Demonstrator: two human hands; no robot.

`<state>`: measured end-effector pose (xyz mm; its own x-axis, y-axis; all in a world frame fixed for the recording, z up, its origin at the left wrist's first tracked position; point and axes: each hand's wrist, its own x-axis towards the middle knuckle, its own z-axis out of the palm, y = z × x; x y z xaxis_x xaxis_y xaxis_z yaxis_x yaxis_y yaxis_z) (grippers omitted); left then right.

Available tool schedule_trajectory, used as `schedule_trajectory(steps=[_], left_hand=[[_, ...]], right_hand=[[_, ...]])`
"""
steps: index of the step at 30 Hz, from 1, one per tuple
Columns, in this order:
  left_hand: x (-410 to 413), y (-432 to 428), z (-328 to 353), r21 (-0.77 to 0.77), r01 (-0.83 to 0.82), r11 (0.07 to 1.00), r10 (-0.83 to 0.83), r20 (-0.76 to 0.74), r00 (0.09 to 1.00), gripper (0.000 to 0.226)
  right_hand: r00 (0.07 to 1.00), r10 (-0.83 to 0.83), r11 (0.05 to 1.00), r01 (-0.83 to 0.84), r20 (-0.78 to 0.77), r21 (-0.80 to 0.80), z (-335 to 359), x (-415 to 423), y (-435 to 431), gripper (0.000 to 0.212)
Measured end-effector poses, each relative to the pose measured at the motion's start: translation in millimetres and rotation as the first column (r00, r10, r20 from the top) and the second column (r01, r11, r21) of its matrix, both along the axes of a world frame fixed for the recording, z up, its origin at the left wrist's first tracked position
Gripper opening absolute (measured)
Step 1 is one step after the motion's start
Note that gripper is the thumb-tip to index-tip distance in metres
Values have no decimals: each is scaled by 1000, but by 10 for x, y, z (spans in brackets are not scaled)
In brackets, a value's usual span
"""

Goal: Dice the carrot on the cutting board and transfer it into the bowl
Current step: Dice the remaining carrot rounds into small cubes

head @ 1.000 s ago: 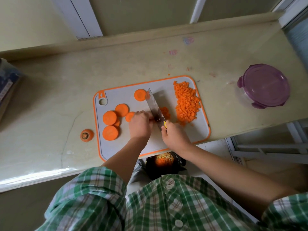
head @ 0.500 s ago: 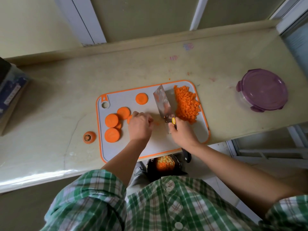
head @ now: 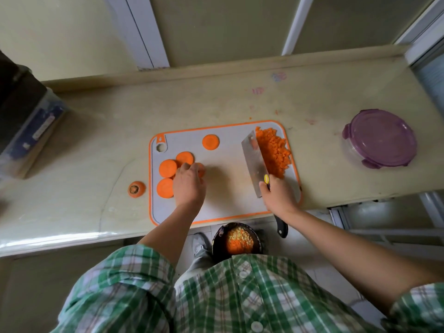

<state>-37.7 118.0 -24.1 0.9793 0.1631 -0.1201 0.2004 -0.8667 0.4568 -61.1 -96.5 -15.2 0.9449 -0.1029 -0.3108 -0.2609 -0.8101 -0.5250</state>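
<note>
A grey cutting board with an orange rim point(head: 223, 210) lies on the counter. Several round carrot slices point(head: 167, 168) sit on its left half, one slice point(head: 210, 141) apart near the far edge. My left hand point(head: 189, 183) reaches over the slices and its fingers curl on one slice point(head: 201, 169). My right hand point(head: 278, 195) grips the handle of a cleaver point(head: 254, 159), whose blade lies against a heap of diced carrot point(head: 274, 150) at the board's right edge. A dark bowl point(head: 236, 239) with diced carrot and pale bits stands below the counter's front edge.
A carrot stub point(head: 136, 188) lies on the counter left of the board. A purple-lidded round container point(head: 380, 138) stands at the right. A dark box point(head: 26, 121) occupies the far left. The counter's front edge runs just below the board.
The cleaver has swept the fresh dice rightward into the heap. My left hand has moved left from the board's middle onto the carrot slices.
</note>
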Motion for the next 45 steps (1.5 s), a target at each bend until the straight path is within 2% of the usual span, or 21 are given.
schedule_trajectory(steps=[3,6,10,20,25,28,34,41,45], left_hand=[[2,11,28,56,-24,998,26,-28,999,35],[13,83,22,118,-27,993,34,-57,998,35],[-8,170,7,132,8,991,0,-58,998,34],[98,85,7,117,84,989,-79,-52,996,34],[232,13,-4,87,99,991,-99,-10,995,29],[330,4,2,70,108,992,-108,-6,994,32],[598,-11,-20,50,126,991,-126,-2,992,37],[951,-152,-105,1,187,982,-187,-30,982,55],[1064,-179,-141,80,221,972,-216,-57,975,57]], right_hand=[[1000,-13,998,13,2,69,9,28,26,22],[995,95,985,-93,-7,147,57,8,205,22],[979,204,966,-199,-16,163,30,-67,434,27],[986,-148,970,160,-79,181,-42,-12,-93,23],[996,-58,976,70,-64,208,-32,46,29,23],[999,-5,986,13,-54,165,-105,97,92,25],[987,-156,980,159,-32,116,-145,223,-162,25],[996,-89,973,81,28,217,-56,392,4,28],[997,-82,978,78,11,196,-84,439,5,33]])
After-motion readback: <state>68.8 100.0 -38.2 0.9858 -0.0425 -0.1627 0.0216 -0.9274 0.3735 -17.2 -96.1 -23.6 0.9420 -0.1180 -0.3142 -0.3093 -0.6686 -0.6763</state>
